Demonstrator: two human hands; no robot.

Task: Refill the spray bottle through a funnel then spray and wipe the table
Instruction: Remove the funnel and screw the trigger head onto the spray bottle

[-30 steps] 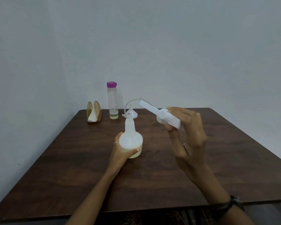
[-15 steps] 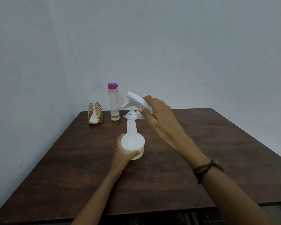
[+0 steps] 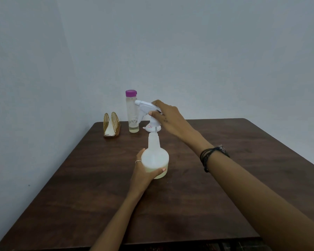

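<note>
A white translucent spray bottle (image 3: 154,156) stands upright on the dark wooden table (image 3: 225,196), with pale liquid in its base. My left hand (image 3: 143,175) grips its round lower body. My right hand (image 3: 170,118) holds the white trigger spray head (image 3: 145,105) just above the bottle's open neck, nozzle pointing left. Its thin dip tube runs down into the neck. A small white funnel (image 3: 150,128) with a red mark sits right behind the neck, partly hidden by the spray head.
A tall clear bottle (image 3: 131,113) with a purple cap stands at the table's far edge, near the wall. To its left is a gold wire napkin holder (image 3: 111,126) with white napkins. Walls close off the back and left.
My right hand carried the spray head from the right to above the bottle neck and turned it upright. The dip tube now enters the neck. My left hand kept its grip.
</note>
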